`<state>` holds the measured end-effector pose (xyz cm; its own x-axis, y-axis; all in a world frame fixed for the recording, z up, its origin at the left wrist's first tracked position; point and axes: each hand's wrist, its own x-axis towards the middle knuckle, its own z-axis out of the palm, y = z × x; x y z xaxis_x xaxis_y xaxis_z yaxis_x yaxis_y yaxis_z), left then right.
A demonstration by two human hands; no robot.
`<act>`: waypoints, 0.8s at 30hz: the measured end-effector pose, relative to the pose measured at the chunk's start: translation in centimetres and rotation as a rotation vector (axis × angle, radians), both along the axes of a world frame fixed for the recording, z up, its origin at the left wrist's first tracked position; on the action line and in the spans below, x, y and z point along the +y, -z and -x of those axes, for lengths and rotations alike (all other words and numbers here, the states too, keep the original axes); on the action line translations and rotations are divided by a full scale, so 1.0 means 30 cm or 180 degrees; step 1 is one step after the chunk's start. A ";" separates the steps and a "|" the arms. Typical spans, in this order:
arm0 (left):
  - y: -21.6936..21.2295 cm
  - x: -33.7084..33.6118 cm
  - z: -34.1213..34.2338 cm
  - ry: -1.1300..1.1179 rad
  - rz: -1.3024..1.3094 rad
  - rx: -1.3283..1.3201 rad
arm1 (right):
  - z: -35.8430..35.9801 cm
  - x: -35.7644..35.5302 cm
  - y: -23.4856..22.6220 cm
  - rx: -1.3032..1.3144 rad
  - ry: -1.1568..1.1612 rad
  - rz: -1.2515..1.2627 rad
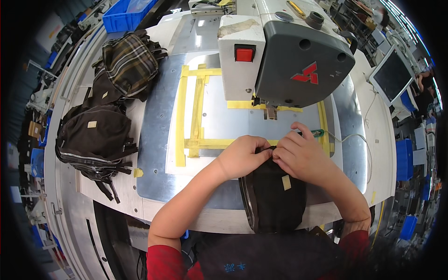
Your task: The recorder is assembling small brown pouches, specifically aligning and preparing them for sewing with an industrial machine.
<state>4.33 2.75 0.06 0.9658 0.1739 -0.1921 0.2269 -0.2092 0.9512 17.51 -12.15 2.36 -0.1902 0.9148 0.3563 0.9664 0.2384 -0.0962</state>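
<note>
A dark brown fabric bag piece [273, 196] with a zipper along its left edge and a small yellow tape tag lies over the table's front edge. My left hand [242, 156] and my right hand [301, 154] both pinch its top edge, side by side. They sit just in front of the needle area of a large grey-and-white sewing machine [280, 51]. The metal work plate [224, 116] under the machine carries strips of yellow tape [196, 107] laid in a frame shape.
A pile of dark brown bags [95, 135] with zippers lies at the table's left, with a plaid bag [130, 63] behind it. A blue bin [126, 14] stands at the back left. A monitor [392, 74] is at the right.
</note>
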 end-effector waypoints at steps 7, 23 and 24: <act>-0.044 0.002 0.003 0.0077 -0.0220 0.0139 | -0.025 -0.017 -0.006 0.0338 0.0205 0.0318; -0.056 -0.011 0.010 0.0076 -0.0442 -0.0071 | -0.025 -0.004 -0.017 0.1524 0.0387 0.0231; -0.056 -0.011 0.010 0.0076 -0.0430 -0.0114 | -0.025 -0.003 -0.015 0.1524 0.0390 0.0229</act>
<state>4.02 2.43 1.74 0.9758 0.1728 -0.1337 0.1866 -0.3408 0.9214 18.25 -12.24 2.83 0.0898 0.9457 0.3124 0.8302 0.1022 -0.5480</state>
